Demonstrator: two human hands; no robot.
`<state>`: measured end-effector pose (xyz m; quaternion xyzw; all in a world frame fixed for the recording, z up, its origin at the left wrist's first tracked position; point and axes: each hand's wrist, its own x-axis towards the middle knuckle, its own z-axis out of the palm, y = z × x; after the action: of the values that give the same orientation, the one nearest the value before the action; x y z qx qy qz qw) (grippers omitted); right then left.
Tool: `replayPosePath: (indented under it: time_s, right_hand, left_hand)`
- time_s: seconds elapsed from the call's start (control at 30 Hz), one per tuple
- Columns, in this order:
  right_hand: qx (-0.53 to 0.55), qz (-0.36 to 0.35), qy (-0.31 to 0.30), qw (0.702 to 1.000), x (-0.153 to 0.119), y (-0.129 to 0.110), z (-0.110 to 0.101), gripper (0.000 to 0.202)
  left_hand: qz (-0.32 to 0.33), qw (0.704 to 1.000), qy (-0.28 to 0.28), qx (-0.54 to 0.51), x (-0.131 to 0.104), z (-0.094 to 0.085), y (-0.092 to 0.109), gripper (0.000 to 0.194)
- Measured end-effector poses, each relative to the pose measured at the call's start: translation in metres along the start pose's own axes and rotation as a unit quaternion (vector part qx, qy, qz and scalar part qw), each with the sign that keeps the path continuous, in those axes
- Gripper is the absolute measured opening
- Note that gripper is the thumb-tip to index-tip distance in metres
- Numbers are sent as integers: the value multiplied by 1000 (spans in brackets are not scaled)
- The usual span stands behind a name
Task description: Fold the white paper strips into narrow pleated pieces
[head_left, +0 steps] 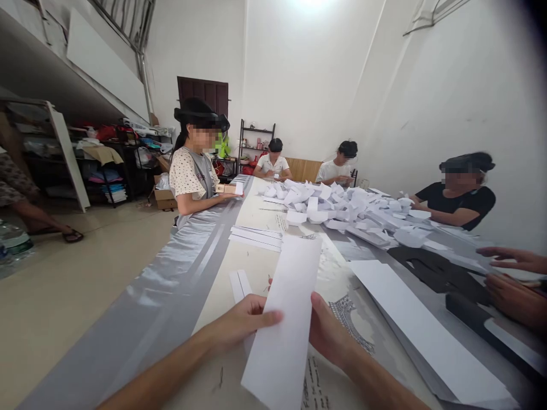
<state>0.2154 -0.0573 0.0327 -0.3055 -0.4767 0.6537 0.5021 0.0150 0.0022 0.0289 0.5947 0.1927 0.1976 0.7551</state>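
Note:
A long white paper strip (287, 319) is held up in front of me, tilted over the table. My left hand (252, 319) grips its left edge, thumb on the front face and fingers behind. At the right edge my right hand (331, 330) holds the same strip, thumb along the side, its other fingers mostly hidden. Beyond the strip lie several flat white strips (256, 238) with dark lines. Smaller white strips (240, 285) rest just past my left hand. To the right is a stack of long white paper sheets (423, 324).
A large heap of folded white paper (342, 208) covers the table's far middle. Black flat pieces (436, 270) lie at right, near another person's hands (517, 285). Several co-workers sit or stand around the table; a person (199, 176) at left holds a small paper piece.

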Motion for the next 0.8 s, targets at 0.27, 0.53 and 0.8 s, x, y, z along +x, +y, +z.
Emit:
replayPosePath:
  time_s: [0.27,0.53,0.8]
  right_hand:
    - [31,19,22,999,-2,-2,-4,67]
    - [-34,3,116,993,-2,-14,-5,63]
    - [-175,53,47,982,-2,-10,8,72]
  left_hand:
    - [28,994,-37,100,0,7,-2,44]
    - [78,977,113,164,8,-3,-7,64]
    - [79,972,158,153,8,6,-7,55]
